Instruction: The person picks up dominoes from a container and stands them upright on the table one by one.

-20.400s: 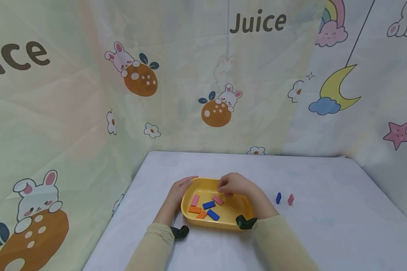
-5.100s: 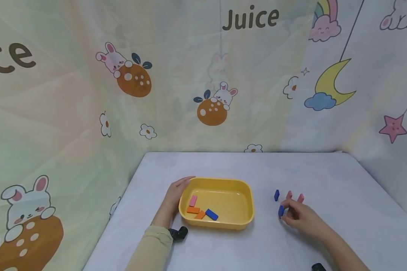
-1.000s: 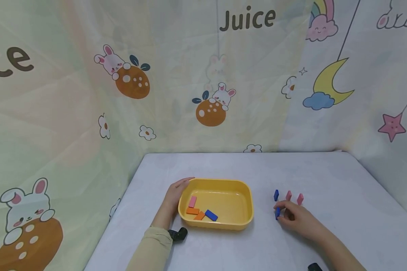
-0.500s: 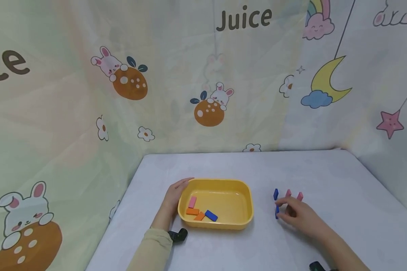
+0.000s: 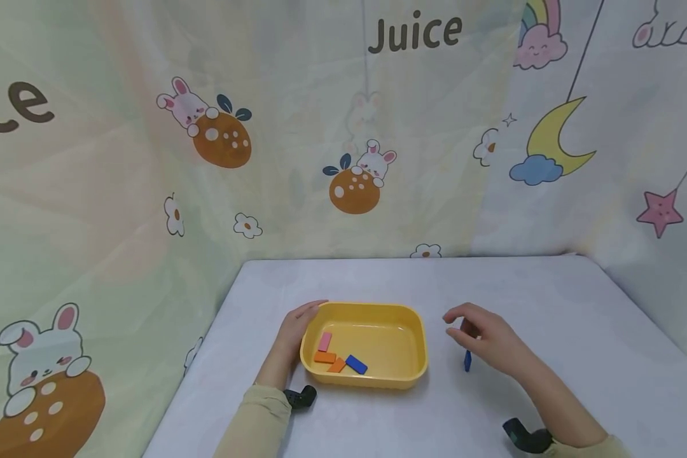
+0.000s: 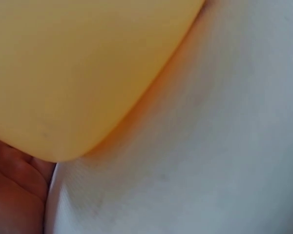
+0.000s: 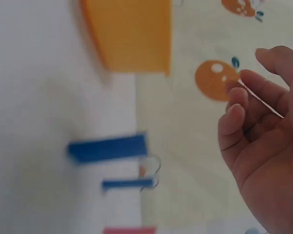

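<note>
My left hand (image 5: 291,334) rests along the left side of the yellow tray (image 5: 397,375), fingers lying against its outer wall. Inside the tray are a pink block (image 5: 325,341), two orange blocks (image 5: 325,357) and a blue block (image 5: 357,364). To the right of the tray, my right hand (image 5: 489,334) is raised, its thumb and fingers apart with nothing between them. Just below it, a small blue block (image 5: 467,362) stands upright on the table. The right wrist view shows this blue block (image 7: 110,148), a second blue block (image 7: 129,184) and a pink block (image 7: 130,230) beyond, which my hand hides in the head view.
A white-covered table (image 5: 343,280) lies under everything. Printed cloth (image 5: 298,127) with rabbits hangs behind and at the sides. A black wrist camera (image 5: 300,397) sits on the left wrist, and another black camera (image 5: 527,437) on the right.
A pink and a blue block have left the tray for the table since the oldest frame. Over the last half second my right hand let go of the standing blue block and rose slightly leftward.
</note>
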Demonstrator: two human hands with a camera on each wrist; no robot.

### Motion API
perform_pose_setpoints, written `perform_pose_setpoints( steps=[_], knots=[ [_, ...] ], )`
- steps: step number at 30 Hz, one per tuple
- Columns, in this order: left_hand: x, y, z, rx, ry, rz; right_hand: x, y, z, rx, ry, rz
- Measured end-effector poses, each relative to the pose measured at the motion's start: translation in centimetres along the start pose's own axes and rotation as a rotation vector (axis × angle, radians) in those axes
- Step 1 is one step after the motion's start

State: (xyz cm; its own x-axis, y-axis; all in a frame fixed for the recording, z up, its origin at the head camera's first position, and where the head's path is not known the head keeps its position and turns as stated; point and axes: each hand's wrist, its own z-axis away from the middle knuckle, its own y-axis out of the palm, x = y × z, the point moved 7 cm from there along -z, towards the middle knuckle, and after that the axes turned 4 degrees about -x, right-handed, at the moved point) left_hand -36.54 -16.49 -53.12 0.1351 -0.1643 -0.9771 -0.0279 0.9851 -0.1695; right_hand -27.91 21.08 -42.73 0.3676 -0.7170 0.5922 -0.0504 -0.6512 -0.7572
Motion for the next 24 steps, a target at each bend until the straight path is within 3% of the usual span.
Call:
perform_pose_setpoints(
  steps=[6, 12, 18, 24],
  knots=[
    [0.1, 0.1, 0.0, 0.008, -0.016, 0.008, 3.9, 2.4, -3.3, 0.171, -0.032, -0.017],
    [0.0, 0.0, 0.0, -0.003, -0.002, 0.005, 6.4, 5.3, -6.3, 0.319, 0.013, -0.024],
    [0.0, 0.1, 0.0, 0.003, 0.007, -0.003, 7.5, 8.0, -8.3, 0.411, 0.063, 0.042],
    [0.1, -0.1, 0.0, -0.001, 0.018, -0.01, 8.9, 10.3, -9.4, 0.472, 0.09, 0.031]
  ],
)
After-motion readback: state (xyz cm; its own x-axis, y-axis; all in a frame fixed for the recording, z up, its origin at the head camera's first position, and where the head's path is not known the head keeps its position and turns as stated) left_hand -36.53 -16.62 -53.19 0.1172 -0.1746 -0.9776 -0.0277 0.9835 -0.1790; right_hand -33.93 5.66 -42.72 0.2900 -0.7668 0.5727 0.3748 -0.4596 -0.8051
